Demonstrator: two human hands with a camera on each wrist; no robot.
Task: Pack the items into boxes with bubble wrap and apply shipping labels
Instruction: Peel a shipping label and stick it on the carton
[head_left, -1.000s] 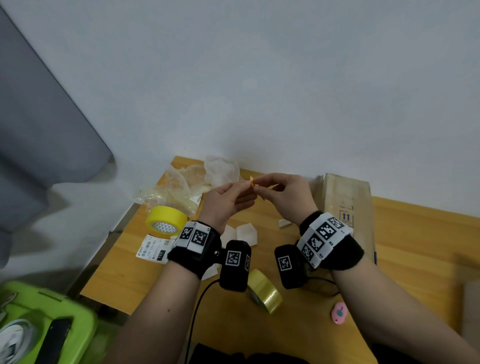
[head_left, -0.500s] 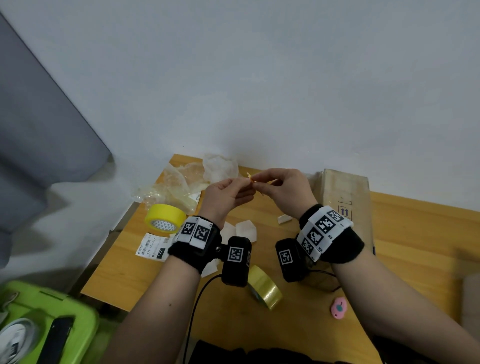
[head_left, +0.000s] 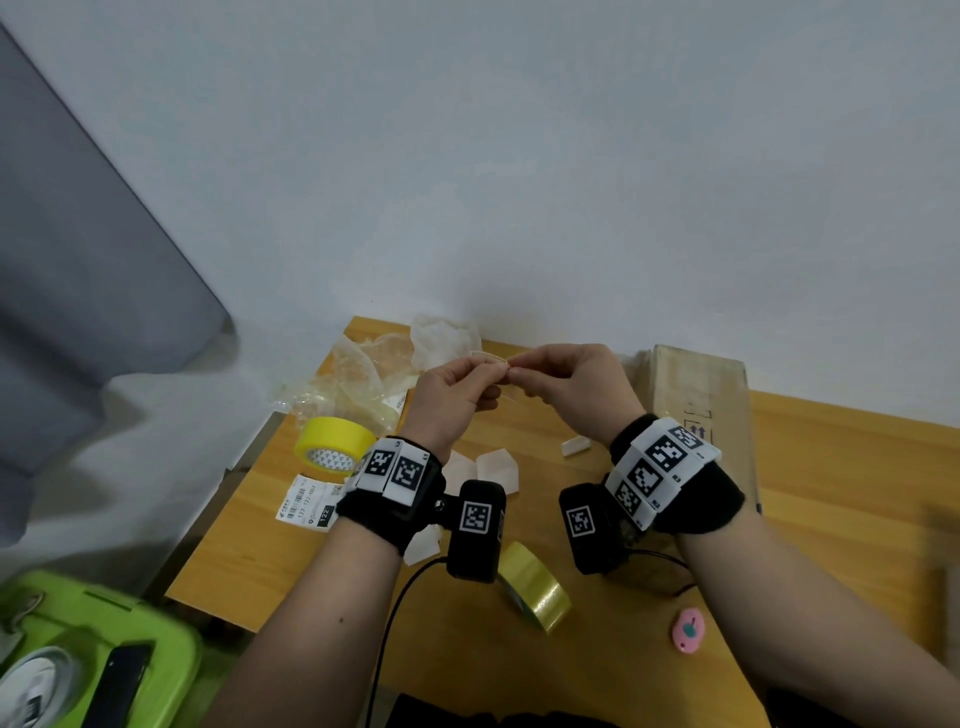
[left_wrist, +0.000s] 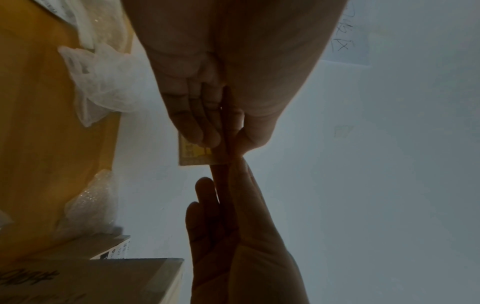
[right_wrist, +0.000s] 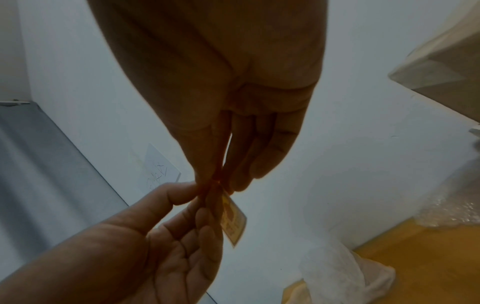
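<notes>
1. Both hands are raised above the far part of the table (head_left: 831, 467), fingertips meeting. The left hand (head_left: 449, 400) pinches a small yellowish label (left_wrist: 193, 153) between thumb and fingers; the right hand (head_left: 571, 387) pinches the same piece at its edge.
2. The step looks like peeling the label from its backing. Hold one layer firm with the left hand and work a corner loose with the right thumbnail.
3. Peel slowly and low along the face, so the thin sheet does not curl or tear.
4. Keep fingertips off the sticky side.
5. The cardboard box (head_left: 701, 400) stands at the table's far edge, just right of the hands; carry the label there and press from one edge across.
</notes>
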